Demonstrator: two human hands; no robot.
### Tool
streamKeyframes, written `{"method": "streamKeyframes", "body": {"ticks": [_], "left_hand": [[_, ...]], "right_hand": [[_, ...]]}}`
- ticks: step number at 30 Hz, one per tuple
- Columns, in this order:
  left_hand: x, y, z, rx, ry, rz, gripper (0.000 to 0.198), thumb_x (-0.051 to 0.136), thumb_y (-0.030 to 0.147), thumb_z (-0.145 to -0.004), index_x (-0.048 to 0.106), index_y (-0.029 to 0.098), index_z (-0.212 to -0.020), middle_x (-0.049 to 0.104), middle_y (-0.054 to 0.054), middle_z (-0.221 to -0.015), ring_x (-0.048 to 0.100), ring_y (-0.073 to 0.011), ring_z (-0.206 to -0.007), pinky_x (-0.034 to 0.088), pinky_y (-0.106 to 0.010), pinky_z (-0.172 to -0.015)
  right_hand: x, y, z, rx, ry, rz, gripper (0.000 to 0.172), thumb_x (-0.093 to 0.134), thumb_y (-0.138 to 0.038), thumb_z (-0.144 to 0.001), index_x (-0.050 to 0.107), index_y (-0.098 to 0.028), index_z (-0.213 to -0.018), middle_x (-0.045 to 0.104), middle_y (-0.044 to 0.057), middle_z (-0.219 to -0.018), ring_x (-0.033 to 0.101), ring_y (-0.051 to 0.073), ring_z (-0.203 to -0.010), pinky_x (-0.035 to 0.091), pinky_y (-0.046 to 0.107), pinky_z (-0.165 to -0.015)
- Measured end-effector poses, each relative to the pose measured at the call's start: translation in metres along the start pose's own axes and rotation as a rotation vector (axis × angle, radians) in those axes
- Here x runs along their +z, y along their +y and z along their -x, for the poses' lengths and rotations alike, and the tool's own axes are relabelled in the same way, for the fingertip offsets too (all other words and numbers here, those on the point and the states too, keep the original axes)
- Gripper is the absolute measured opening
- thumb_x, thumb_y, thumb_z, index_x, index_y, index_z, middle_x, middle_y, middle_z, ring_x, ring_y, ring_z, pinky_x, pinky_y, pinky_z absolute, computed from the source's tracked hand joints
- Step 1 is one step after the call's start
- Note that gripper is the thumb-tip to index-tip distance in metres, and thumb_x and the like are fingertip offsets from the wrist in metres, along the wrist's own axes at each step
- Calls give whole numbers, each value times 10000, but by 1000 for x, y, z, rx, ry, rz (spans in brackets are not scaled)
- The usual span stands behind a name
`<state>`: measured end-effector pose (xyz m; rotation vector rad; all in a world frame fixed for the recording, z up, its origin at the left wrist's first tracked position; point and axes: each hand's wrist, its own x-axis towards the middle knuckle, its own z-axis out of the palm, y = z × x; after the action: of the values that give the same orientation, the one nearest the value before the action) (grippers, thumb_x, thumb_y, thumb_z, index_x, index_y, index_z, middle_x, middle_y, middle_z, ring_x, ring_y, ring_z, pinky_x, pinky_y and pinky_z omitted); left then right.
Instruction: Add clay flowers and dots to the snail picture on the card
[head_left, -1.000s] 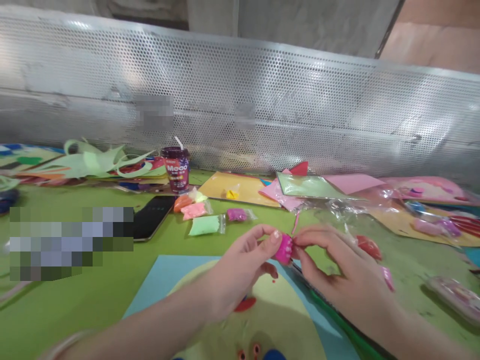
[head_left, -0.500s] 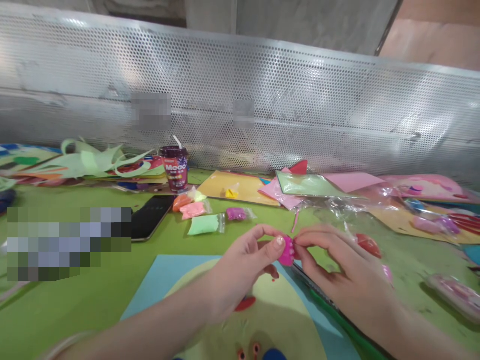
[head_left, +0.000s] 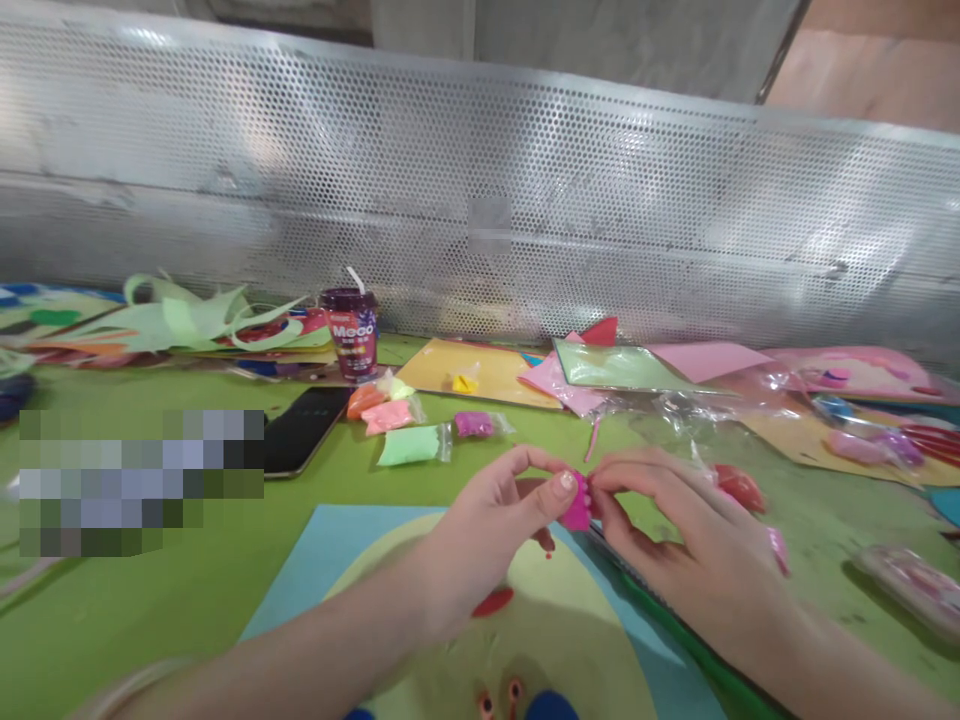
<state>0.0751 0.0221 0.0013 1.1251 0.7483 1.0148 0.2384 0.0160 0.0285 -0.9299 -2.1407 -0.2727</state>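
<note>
Above the sheet, my left hand (head_left: 514,515) pinches a small bright pink piece of modelling clay (head_left: 577,510) with a bumpy right edge. Thumb and fingertips of my right hand (head_left: 686,530) are closed at that same edge; whatever they hold there is too small to make out. Below both hands lies a light blue sheet (head_left: 300,580) carrying a large pale yellow-green round shape (head_left: 592,620). On this shape are a red oval piece (head_left: 493,602), dark blue pieces (head_left: 551,706) and small orange bits. My left forearm covers part of it. A long green object (head_left: 697,650) lies partly under my right hand.
Clay packets, including a mint green one (head_left: 411,446) and a purple one (head_left: 475,425), lie beyond the sheet. Left of them are a phone (head_left: 306,430) and a drink cup with straw (head_left: 351,340). Coloured papers (head_left: 480,370) line the back, before a perforated metal panel (head_left: 480,200).
Both hands stay nearly in place. The pink clay piece has shifted and turned very slightly between my fingers. The view has moved a little.
</note>
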Motion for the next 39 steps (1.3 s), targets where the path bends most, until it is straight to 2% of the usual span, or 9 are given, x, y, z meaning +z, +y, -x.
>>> {"method": "streamKeyframes", "body": {"ticks": [10, 15, 21, 25, 30, 39], "left_hand": [[3, 2, 1, -37, 32, -59, 366, 589, 529, -746, 524, 193, -876, 538, 4, -751, 460, -114, -633, 366, -264, -659], [2, -1, 1, -47, 23, -43, 351, 570, 526, -765, 526, 201, -891, 550, -4, -783, 483, -119, -651, 374, -281, -698], [1, -1, 2, -80, -19, 30, 317, 550, 507, -791, 509, 204, -872, 571, 2, -808, 477, -101, -641, 355, -258, -688], [2, 0, 1, -58, -21, 45, 321, 556, 518, -780, 514, 207, -844, 577, -1, -799, 475, -106, -636, 359, -259, -685], [1, 1, 1, -97, -16, 72, 290, 564, 498, -785, 508, 217, -825, 564, 24, -768, 475, -99, -638, 349, -241, -654], [0, -1, -1, 6, -31, 53, 288, 566, 468, -797, 526, 194, -876, 530, 0, -766, 451, -114, -686, 385, -254, -676]], "right_hand": [[2, 1, 0, 6, -35, -19, 161, 461, -87, -771, 530, -233, -770, 636, -27, -722, 624, 110, -635, 502, 210, -589], [3, 1, -1, 52, -10, -22, 160, 457, -97, -771, 531, -237, -750, 640, -30, -722, 622, 110, -623, 509, 213, -601], [0, 0, -1, 90, -10, -54, 156, 468, -103, -765, 552, -231, -737, 627, -28, -703, 607, 105, -613, 508, 209, -590], [0, 0, -1, 130, -15, -83, 135, 475, -136, -769, 555, -237, -726, 627, -25, -699, 606, 124, -618, 512, 235, -577], [1, 2, -3, 140, -25, -103, 132, 475, -161, -781, 570, -235, -725, 638, -11, -713, 611, 138, -646, 518, 254, -581], [1, 3, -4, 91, -28, -117, 127, 494, -146, -788, 593, -222, -764, 646, -9, -734, 619, 118, -655, 526, 228, -604]]}}
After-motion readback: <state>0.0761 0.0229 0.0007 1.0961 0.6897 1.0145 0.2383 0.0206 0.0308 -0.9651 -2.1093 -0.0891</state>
